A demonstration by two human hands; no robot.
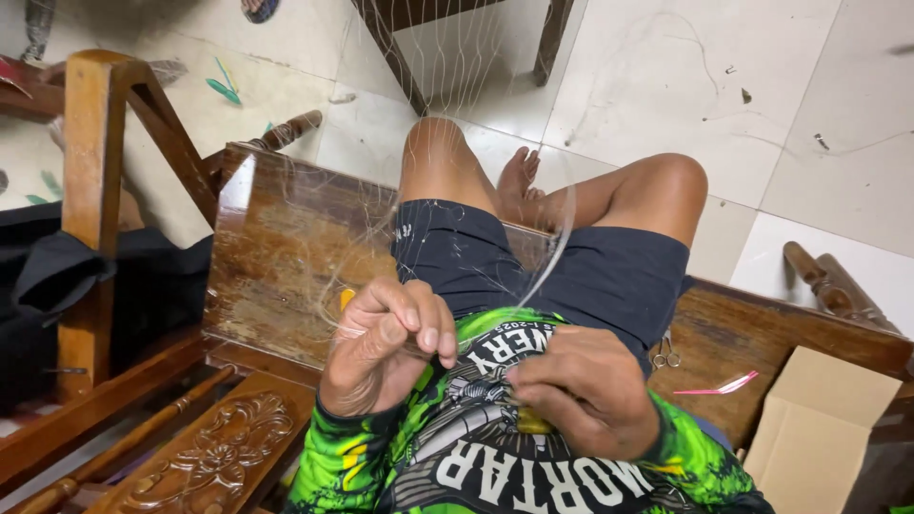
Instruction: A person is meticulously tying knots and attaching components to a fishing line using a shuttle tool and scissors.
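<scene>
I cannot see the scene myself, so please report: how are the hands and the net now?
Left hand pinched shut on thin clear monofilament net. Right hand closed on small yellow tool, mostly hidden. Net drapes over lap; small scissors on wooden bench.

A dark wooden bench (276,257) carries small scissors (665,353) and a pink strip (719,387) at its right end, just beside an open cardboard box (819,428).

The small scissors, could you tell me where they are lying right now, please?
In the head view, the small scissors lie on the wooden bench at the person's right, beside the dark shorts and near a pink strip.
</scene>
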